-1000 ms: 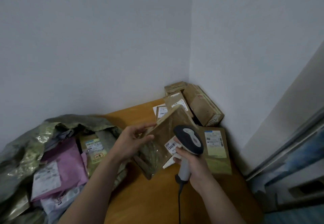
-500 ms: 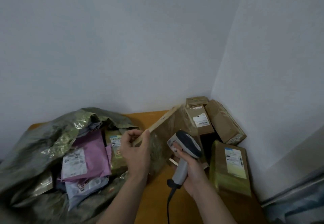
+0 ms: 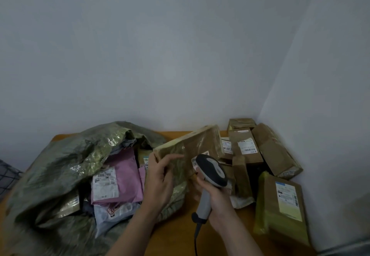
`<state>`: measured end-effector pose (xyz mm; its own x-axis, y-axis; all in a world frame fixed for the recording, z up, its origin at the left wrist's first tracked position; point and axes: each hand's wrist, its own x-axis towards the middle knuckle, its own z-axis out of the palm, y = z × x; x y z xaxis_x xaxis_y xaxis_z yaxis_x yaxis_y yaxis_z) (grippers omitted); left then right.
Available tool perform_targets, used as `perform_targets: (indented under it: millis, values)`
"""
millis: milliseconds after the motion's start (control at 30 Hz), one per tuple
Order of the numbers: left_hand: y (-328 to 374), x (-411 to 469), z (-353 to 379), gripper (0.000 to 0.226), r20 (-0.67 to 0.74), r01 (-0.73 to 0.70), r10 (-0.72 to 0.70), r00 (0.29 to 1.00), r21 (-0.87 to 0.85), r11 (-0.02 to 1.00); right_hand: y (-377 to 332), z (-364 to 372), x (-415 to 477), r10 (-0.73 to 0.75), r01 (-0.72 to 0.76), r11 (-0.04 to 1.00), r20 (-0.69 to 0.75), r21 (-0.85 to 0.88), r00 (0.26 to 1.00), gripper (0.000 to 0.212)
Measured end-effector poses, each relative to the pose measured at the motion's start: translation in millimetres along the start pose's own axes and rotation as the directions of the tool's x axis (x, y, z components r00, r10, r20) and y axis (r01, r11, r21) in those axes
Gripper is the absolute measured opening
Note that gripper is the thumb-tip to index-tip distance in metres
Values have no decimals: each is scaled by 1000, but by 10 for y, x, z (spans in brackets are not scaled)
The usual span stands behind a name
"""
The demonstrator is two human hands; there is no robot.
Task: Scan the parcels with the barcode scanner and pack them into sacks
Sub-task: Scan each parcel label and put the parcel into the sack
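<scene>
Parcel (image 3: pixel 200 145) gripped by left hand (image 3: pixel 160 179); scanner (image 3: pixel 212 172) clasped in right hand (image 3: pixel 216 197); label (image 3: pixel 226 146) behind shows "44-5525".

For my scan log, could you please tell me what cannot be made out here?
Head view:
Label on the held parcel: mostly covered by the scanner.
Print on the stacked boxes: too small.
Deeper contents of the sack: under the pink mailer.
End of the cable: past the bottom edge.

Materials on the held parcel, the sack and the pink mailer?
Held parcel: looks like brown cardboard under clear glossy tape or film; glare streaks show. Sack: seems woven plastic, greenish, glinting weave. Pink mailer: probably smooth poly film, softly creased, matte.
</scene>
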<state>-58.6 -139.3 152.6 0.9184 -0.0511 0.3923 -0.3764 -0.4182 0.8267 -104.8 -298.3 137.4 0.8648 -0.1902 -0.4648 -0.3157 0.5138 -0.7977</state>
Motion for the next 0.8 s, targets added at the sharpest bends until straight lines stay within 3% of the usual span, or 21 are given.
perform_targets:
  millis: [133,267,433,800]
  values:
    - [-104,226,-178,43,-6,7,-6,1000,45,999,-49,28,-49,-40,49,990,68,-135,997,23]
    - [-212,415,-335,64,59,-5,-5,998,158,987,-26,35,-70,-98,113,939,62,-325,993,11]
    - [-239,522,-427,78,73,-34,18,997,223,974,-21,100,-101,-56,89,914,93,-397,994,31]
    - [-300,494,-499,76,60,-80,67,996,243,967,-20,181,-189,21,37,920,143,-390,989,33]
